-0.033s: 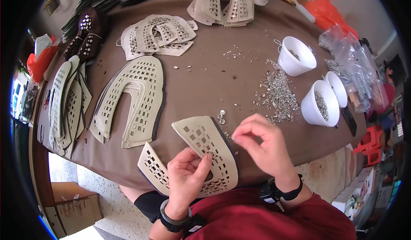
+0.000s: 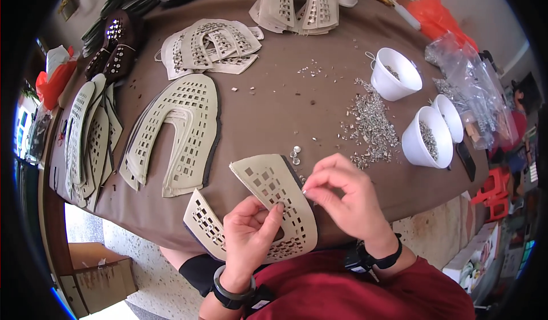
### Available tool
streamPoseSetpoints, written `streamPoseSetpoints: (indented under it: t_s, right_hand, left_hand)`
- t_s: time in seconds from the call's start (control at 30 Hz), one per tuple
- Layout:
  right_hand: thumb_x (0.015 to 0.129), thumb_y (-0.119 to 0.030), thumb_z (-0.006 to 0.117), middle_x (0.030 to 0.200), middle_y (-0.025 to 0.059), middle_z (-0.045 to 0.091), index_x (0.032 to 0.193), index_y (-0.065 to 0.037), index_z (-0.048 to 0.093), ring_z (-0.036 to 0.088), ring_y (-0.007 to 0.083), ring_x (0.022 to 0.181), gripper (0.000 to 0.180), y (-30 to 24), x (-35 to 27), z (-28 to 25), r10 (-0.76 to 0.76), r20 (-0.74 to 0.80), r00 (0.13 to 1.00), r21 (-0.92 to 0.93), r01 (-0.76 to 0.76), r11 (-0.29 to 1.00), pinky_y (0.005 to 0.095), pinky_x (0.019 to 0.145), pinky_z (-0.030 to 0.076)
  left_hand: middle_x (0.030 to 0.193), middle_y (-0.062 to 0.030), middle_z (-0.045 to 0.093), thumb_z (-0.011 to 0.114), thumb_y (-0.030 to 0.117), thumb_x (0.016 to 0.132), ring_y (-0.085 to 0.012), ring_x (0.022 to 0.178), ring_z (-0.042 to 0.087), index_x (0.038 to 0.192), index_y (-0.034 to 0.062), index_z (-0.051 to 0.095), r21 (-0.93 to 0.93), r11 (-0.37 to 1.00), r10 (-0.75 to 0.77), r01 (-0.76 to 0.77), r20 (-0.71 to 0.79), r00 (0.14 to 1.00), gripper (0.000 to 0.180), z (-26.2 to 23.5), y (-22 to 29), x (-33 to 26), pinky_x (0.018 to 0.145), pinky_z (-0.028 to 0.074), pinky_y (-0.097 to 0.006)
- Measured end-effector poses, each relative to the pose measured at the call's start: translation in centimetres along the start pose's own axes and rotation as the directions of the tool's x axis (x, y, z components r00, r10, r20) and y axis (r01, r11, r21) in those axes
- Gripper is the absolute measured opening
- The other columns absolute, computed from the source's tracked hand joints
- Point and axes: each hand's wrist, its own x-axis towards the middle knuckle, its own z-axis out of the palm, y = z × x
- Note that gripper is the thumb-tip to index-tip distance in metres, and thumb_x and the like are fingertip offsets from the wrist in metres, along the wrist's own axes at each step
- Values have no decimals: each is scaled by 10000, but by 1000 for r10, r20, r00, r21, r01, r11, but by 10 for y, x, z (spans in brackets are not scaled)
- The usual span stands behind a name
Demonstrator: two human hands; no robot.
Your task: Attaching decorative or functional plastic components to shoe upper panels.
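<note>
My left hand (image 2: 251, 228) is closed on a beige U-shaped shoe upper (image 2: 265, 174), its thumb lying on top. Rows of square cut-outs run along this piece, and shiny studs fill several of them near the bend. Just off the upper's right edge, my right hand (image 2: 342, 197) pinches thumb and forefinger together on a tiny shiny piece, too small to name exactly. A few round clear stones (image 2: 295, 155) lie on the table beyond the upper.
A heap of small metal studs (image 2: 374, 129) is spread at right, by white cups (image 2: 425, 140) holding more. More beige uppers (image 2: 197, 106) lie stacked at left, with studded ones (image 2: 211, 46) behind. A plastic bag (image 2: 482, 97) and a dark phone (image 2: 466, 161) lie at far right.
My right hand has moved slightly left, toward the upper's edge, still pinched. The left hand and the upper have stayed in place.
</note>
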Motion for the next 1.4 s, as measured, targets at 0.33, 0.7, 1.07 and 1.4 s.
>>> streamPoseSetpoints:
  t_s: [0.33,0.7,1.07,1.4]
  right_hand:
    - [802,-44,782,1183,99,543,909,-56,711,562,222,958,129,8,-6,27,-81,-36,996,-56,79,995,345,787,527]
    - [861,46,700,957,89,678,894,29,662,634,121,737,53,2,-10,36,67,-62,996,75,-62,995,264,656,510]
    - [846,-14,760,841,50,667,971,-19,516,633,84,755,274,1,-14,41,17,-168,986,80,-4,997,250,676,516]
    - [791,-83,778,794,103,610,888,-45,699,634,284,704,131,48,2,-29,-10,-376,927,-459,-177,871,389,655,499]
  left_hand:
    - [888,-57,725,648,6,960,-33,766,637,1097,-79,647,-19,1000,0,0,14,1000,161,2,0,0,667,506,-174]
    - [768,-18,705,686,-4,927,-12,679,603,1035,-55,702,145,989,39,-36,-22,999,121,3,-2,-2,591,469,-162]
    - [708,-7,690,715,-19,895,-9,586,579,971,-58,716,250,956,160,-153,-7,987,85,-3,-6,-3,524,439,-165]
    - [749,-15,703,688,12,931,-6,647,599,1022,-71,694,152,988,42,-36,-37,998,124,1,1,-1,577,452,-156]
